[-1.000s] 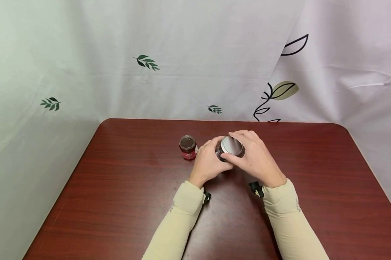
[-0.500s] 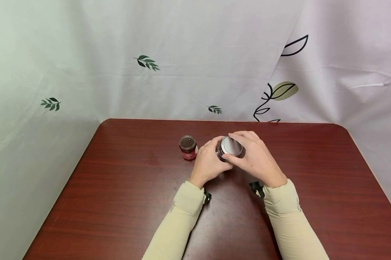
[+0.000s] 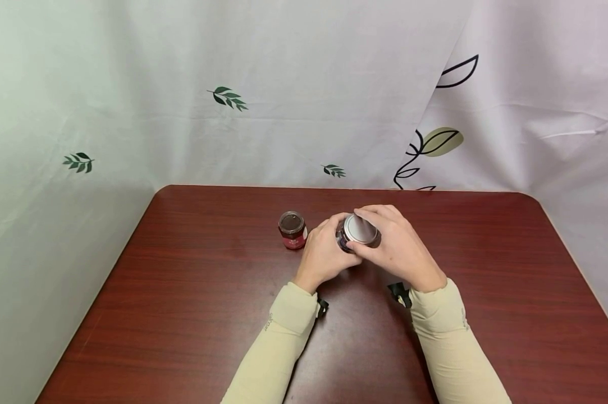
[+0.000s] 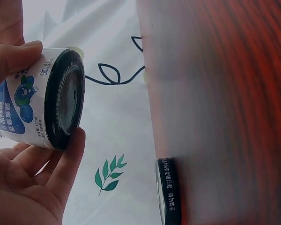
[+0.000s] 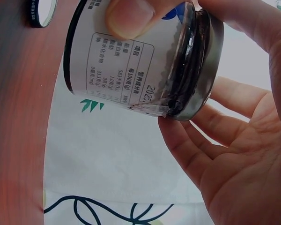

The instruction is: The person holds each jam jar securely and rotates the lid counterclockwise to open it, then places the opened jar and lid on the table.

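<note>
In the head view, both hands hold a blueberry jam jar [image 3: 341, 238] with a silver lid [image 3: 360, 228]. My left hand [image 3: 325, 252] grips the glass body from the left, fingers over the blueberry label [image 4: 25, 103]. The fingers and thumb of my right hand [image 3: 397, 241] curl round the lid at its rim. Both wrist views show the jar lifted off the table, its dark base [image 4: 68, 101] visible in the left one. Just left of my left hand stands a second jar [image 3: 293, 230], with dark contents and a red label.
A black-sided lid [image 4: 169, 192] lies on the table in the left wrist view; the hands hide it in the head view. The reddish-brown wooden table [image 3: 192, 292] ends at a white curtain [image 3: 283, 84] with leaf prints behind and at the sides.
</note>
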Motion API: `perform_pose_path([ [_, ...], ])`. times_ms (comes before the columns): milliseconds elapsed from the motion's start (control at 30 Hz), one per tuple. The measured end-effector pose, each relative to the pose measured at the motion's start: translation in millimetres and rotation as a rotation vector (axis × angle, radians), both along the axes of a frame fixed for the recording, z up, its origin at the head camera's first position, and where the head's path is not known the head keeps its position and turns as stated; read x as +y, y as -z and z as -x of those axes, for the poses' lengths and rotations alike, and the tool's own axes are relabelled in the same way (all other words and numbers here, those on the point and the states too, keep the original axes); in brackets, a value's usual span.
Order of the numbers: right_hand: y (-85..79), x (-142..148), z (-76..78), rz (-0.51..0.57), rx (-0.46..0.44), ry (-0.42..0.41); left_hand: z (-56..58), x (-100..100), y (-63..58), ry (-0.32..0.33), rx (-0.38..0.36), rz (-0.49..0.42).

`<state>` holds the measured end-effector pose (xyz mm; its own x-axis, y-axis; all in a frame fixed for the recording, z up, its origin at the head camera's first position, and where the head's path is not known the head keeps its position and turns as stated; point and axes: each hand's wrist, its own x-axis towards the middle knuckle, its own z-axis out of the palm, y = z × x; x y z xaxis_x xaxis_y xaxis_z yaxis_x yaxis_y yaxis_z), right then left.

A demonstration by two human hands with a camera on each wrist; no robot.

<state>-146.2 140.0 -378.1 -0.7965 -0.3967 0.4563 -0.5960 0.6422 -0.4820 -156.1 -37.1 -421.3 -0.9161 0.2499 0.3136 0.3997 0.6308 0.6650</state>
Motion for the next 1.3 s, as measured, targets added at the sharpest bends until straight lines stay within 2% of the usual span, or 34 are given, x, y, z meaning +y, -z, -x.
perform_pose_path([
  [800, -1.7, -0.2, 0.1, -0.031, -0.023, -0.023, -0.3, 0.1, 2.2, 0.011, 0.053, 0.036],
  [1300, -3.4, 0.6, -0.2, -0.050, -0.048, -0.027, -0.5, 0.6, 1.1, 0.014, 0.061, 0.060],
])
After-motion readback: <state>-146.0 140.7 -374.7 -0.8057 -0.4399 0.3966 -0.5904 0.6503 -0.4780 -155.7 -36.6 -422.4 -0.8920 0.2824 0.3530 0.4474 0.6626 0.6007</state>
